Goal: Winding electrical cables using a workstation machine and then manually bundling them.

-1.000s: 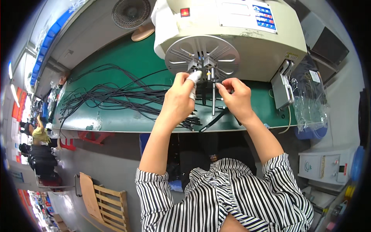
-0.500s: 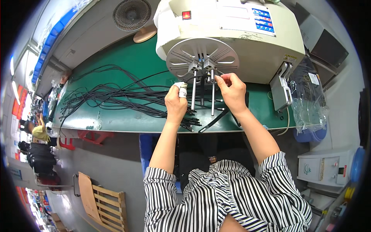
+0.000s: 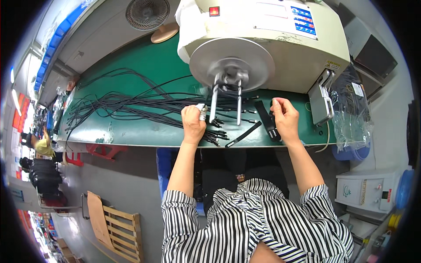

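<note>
My left hand (image 3: pixel 193 126) is closed around a black cable beside the winding machine's prongs. White wrapping (image 3: pixel 202 112) covers one of its fingers. A round metal disc (image 3: pixel 232 55) and two metal prongs (image 3: pixel 239 103) are blurred in rotation, with dark cable at their base. My right hand (image 3: pixel 286 120) has its fingers curled at a small pile of black straps (image 3: pixel 264 118), apparently pinching one; the fingertips partly hide it. A single loose strap (image 3: pixel 244 134) lies between my hands. Several black cables (image 3: pixel 144 105) spread over the green bench to the left, their plug ends near my left hand.
The cream machine housing (image 3: pixel 267 39) fills the back, with a lit red switch (image 3: pixel 214 11). A hinged metal bracket (image 3: pixel 321 98) stands at right beside clear plastic bags (image 3: pixel 348 118). A fan (image 3: pixel 148 15) sits behind. A pallet (image 3: pixel 120 230) stands on the floor at left.
My right hand has left the prongs and moved right to the straps. The disc and prongs, sharp before, are now blurred by spinning. My left hand has shifted slightly left and down.
</note>
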The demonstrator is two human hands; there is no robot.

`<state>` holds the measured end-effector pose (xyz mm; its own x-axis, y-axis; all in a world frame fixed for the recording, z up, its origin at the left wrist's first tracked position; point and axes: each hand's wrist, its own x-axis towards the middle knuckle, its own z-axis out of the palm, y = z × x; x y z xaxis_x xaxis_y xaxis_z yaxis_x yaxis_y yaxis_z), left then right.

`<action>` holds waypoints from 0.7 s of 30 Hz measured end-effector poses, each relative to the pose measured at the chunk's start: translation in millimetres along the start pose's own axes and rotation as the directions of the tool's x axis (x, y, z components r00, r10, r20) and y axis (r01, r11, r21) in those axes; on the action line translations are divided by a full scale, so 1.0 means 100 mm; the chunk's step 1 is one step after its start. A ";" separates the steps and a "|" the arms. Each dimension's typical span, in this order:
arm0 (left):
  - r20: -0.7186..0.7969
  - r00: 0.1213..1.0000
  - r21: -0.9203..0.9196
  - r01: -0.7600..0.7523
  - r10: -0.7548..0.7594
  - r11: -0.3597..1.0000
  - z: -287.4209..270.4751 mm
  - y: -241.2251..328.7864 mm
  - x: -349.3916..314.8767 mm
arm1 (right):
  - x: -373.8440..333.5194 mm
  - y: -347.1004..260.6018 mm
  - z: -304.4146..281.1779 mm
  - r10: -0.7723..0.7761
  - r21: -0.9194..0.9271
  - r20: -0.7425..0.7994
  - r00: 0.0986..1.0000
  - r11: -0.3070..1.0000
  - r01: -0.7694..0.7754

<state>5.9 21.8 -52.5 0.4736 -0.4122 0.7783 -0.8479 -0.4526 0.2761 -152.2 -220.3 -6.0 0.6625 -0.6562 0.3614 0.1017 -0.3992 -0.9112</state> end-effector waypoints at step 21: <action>0.005 1.000 -0.115 -0.005 0.006 0.993 -0.44 0.16 -0.02 | -0.21 0.12 -0.07 0.067 0.046 0.117 0.991 0.996 -0.073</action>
<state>-19.6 50.4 -24.8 0.4697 -0.4186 0.7773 -0.8721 -0.3566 0.3350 -170.1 -216.3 -23.1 0.7499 -0.6023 0.2738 0.0870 -0.3205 -0.9432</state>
